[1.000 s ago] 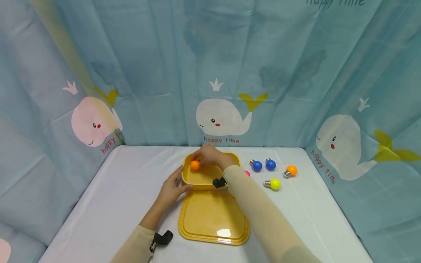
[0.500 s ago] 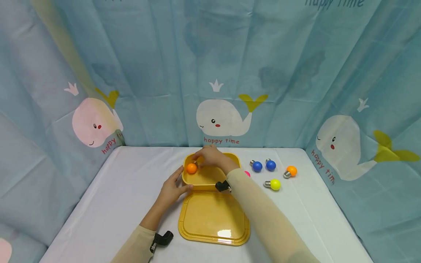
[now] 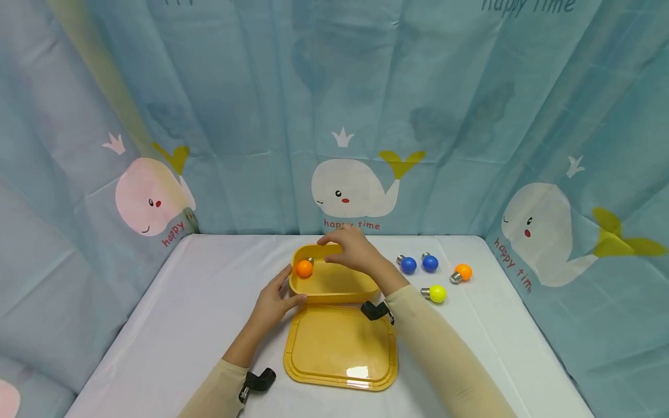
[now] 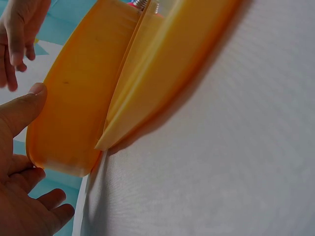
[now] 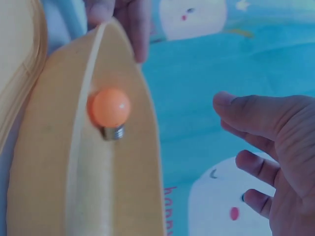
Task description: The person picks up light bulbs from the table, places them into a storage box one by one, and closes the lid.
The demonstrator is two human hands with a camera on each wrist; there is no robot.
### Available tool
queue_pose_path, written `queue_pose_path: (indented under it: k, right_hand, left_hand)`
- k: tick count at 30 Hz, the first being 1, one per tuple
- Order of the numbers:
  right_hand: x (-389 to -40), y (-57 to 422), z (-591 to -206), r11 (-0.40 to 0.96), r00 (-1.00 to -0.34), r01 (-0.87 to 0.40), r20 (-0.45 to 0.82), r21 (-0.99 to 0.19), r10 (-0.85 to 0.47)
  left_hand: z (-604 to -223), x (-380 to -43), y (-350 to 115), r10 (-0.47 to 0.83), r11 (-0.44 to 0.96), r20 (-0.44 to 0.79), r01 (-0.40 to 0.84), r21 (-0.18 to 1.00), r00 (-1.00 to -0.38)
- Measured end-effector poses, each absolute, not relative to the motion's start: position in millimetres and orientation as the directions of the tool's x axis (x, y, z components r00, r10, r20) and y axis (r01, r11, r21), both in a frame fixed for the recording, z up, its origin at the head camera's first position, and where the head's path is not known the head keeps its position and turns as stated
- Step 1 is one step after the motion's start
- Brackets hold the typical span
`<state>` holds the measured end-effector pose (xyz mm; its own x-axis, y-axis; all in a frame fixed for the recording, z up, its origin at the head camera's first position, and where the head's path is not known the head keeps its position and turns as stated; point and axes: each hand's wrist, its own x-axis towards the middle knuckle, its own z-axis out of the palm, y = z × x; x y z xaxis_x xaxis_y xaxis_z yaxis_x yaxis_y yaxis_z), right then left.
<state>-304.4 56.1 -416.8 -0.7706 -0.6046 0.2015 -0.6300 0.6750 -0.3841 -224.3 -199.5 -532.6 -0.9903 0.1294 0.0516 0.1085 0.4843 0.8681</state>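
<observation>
A shallow yellow plastic box (image 3: 334, 298) sits near the back of the white table, uncovered. Its flat yellow lid (image 3: 340, 348) lies right in front of it. Inside, at the left end, rests an orange light bulb (image 3: 305, 268) with a silver screw base, clearly seen in the right wrist view too. My left hand (image 3: 274, 297) holds the box's front left corner, thumb on the front wall and fingers along the left side. Above the box's right half is my right hand (image 3: 355, 249), holding nothing, its fingers loosely bent and apart from the bulb.
To the right of the box lie two blue bulbs (image 3: 409, 265), a yellow bulb (image 3: 438, 294) and another orange bulb (image 3: 463, 271). Metal screw threads (image 4: 141, 5) show beyond the box in the left wrist view. A blue whale-print curtain (image 3: 251, 191) surrounds the table.
My right hand has let go of the orange bulb at the box's left end and moved up and right. A pink bulb is now hidden behind the right arm. The left hand keeps its place.
</observation>
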Motion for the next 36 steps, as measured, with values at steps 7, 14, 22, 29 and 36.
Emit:
queue_pose_path:
  k: [7, 14, 22, 29, 36]
  right_hand:
    - [-276, 78, -404, 0.665, -0.788, -0.615, 0.290, -0.424, -0.544]
    - [-251, 101, -401, 0.663, -0.789, -0.613, 0.372, -0.430, -0.488]
    - [-228, 127, -410, 0.652, -0.795, -0.601, 0.432, -0.462, -0.427]
    - [-212, 144, -424, 0.665, -0.826, -0.553, 0.439, -0.502, -0.355]
    - [-203, 157, -436, 0.677, -0.839, -0.525, 0.447, -0.517, -0.309]
  left_hand:
    - [-532, -224, -200, 0.123, 0.481, 0.051, 0.104, 0.871, -0.991]
    - [-531, -224, -200, 0.130, 0.480, 0.071, 0.126, 0.868, -0.989]
    - [-531, -222, -200, 0.121, 0.479, 0.059, 0.110, 0.871, -0.991]
    - [-531, -222, -198, 0.122, 0.484, 0.060, 0.113, 0.868, -0.991]
    - [-531, -221, -199, 0.120, 0.473, 0.061, 0.111, 0.874, -0.991]
